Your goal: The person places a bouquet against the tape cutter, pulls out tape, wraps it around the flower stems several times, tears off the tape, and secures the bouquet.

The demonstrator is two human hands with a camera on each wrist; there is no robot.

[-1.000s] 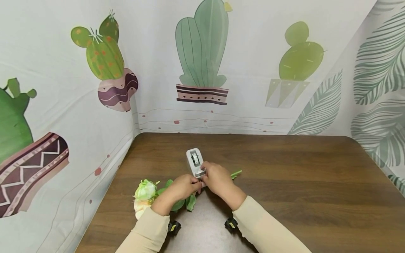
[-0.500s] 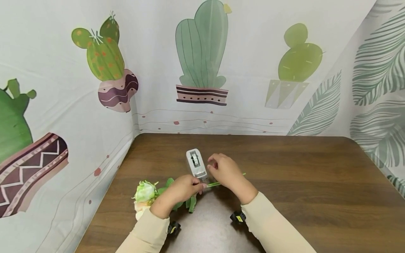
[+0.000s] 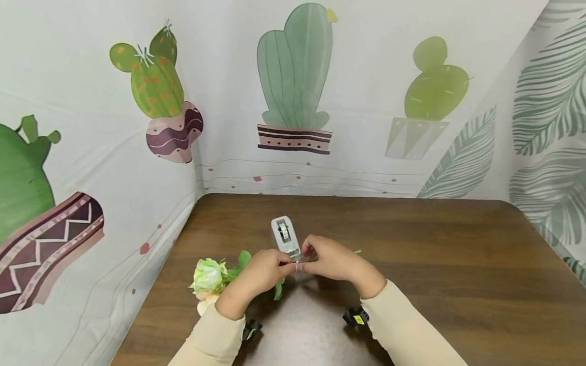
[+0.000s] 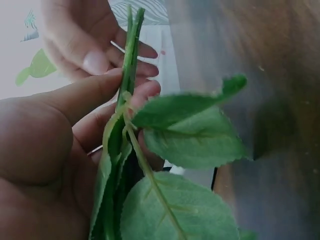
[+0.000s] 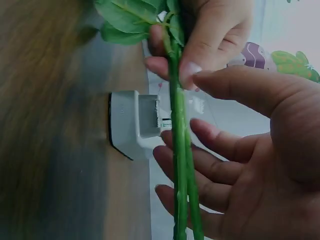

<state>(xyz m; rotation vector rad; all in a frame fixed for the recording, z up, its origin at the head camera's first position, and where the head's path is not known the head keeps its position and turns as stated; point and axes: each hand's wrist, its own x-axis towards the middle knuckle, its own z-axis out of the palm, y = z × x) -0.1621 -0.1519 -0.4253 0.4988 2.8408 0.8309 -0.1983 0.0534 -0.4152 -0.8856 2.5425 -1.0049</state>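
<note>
My left hand [image 3: 261, 273] pinches a bundle of green flower stems [image 4: 131, 55] between thumb and fingers, just above the leaves [image 4: 190, 132]. A pale green rose [image 3: 208, 275] and a peach-coloured rose [image 3: 207, 301] lie at the bundle's left end, partly behind the left wrist. My right hand [image 3: 336, 260] is at the bare stem part, its thumb tip right at the left thumb. In the right wrist view its loosely bent fingers [image 5: 215, 165] lie apart from the thumb behind the stems. A white tape dispenser [image 3: 285, 236] stands just beyond both hands.
The brown wooden table [image 3: 435, 264] reaches back to a white cloth printed with cacti and leaves [image 3: 366, 168]. Black wrist cameras [image 3: 356, 317] sit under both sleeves. In the right wrist view the dispenser [image 5: 125, 120] shows its toothed cutting edge close behind the stems.
My right hand leaves the dispenser's front end, moves right over the stems, then comes back left to the left thumb. The left hand keeps its pinch and barely shifts.
</note>
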